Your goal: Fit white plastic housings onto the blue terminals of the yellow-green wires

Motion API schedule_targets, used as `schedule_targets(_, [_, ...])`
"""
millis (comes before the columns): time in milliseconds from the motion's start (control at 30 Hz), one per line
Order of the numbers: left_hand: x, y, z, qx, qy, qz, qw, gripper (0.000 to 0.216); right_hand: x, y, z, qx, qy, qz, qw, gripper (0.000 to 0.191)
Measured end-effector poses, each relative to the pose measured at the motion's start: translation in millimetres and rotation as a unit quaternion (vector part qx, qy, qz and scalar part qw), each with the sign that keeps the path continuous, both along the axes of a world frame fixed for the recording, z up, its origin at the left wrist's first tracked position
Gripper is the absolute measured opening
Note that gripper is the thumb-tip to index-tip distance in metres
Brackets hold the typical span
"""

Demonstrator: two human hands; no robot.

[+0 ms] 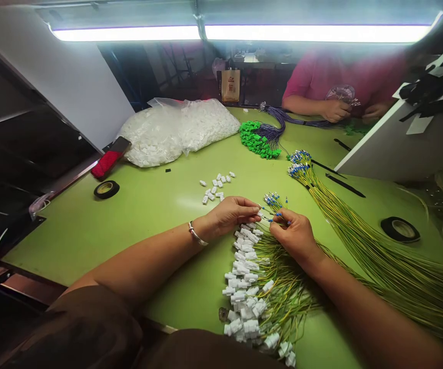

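Observation:
My left hand [233, 215] pinches a small white plastic connector [260, 213] between thumb and forefinger, a silver bracelet on its wrist. Just to the right, my right hand [295, 234] is closed on thin yellow-green wires with blue-collared tips [270, 220], which point toward the connector. Whether a tip sits inside it I cannot tell. More blue-tipped wires [273, 200] stick out behind the right fingers. Below both hands spreads a long row of white connectors [244, 279] fixed on yellow-green wires [290, 277]. Several loose white connectors [215, 188] lie beyond the left hand.
Large clear bags of white parts [183, 128] stand at the back. Behind lie purple wires with green connectors [259, 139]. A thick yellow-green wire bundle [344, 220] runs along the right. Black tape rolls [106, 189] and a phone [110, 158] rest on the table. A person in pink [336, 87] sits opposite.

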State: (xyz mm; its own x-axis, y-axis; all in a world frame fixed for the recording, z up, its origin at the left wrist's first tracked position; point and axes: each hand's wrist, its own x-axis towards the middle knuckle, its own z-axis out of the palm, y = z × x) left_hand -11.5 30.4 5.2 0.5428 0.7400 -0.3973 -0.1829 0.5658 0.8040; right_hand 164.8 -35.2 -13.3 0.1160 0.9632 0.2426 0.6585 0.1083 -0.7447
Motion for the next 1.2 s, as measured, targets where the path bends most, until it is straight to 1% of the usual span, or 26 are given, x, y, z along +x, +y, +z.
schedule_targets(167, [0,-1,-3.6,0.014,0.005,-0.005,1.0,0.023,0,0,-3.6,0.005,-0.04,-0.014,0.999,0.009])
schedule_targets(300, [2,-5,-3.2,0.03,0.007,0.021,0.999,0.028,-2,-2,-0.9,0.043,-0.057,-0.033,0.997,0.012])
schedule_targets(433, [5,-8,-1.3,0.017,0.008,0.045,0.999,0.025,-3,-5,3.9,0.074,-0.091,-0.044,0.992,0.016])
schedule_targets(533, [5,-8,-0.6,0.009,0.0,0.054,0.999,0.024,-4,-6,5.3,0.066,-0.119,-0.037,0.99,0.015])
schedule_targets(667, [5,-9,-0.9,0.012,0.0,0.029,1.0,0.026,-3,-5,3.9,0.045,-0.118,-0.044,0.991,0.012])
schedule_targets(733, [6,-10,-0.7,0.012,0.005,0.024,1.0,0.027,-3,-4,2.5,0.043,-0.105,-0.036,0.993,0.013])
schedule_targets(867, [8,-11,-0.6,0.01,-0.007,0.031,0.999,0.028,-3,-4,-0.5,0.054,-0.054,0.012,0.997,0.01])
schedule_targets(967, [8,-11,-1.5,0.008,-0.02,0.031,0.999,0.029,-2,-2,0.1,0.034,-0.006,0.035,0.999,0.01])
schedule_targets(1100, [8,-10,-3.1,0.012,-0.02,0.027,0.999,0.028,0,1,5.2,0.013,0.091,0.02,0.996,0.015])
schedule_targets(1200, [8,-10,-3.4,0.007,-0.025,0.029,0.999,0.027,0,2,6.2,-0.002,0.125,0.012,0.992,0.015])
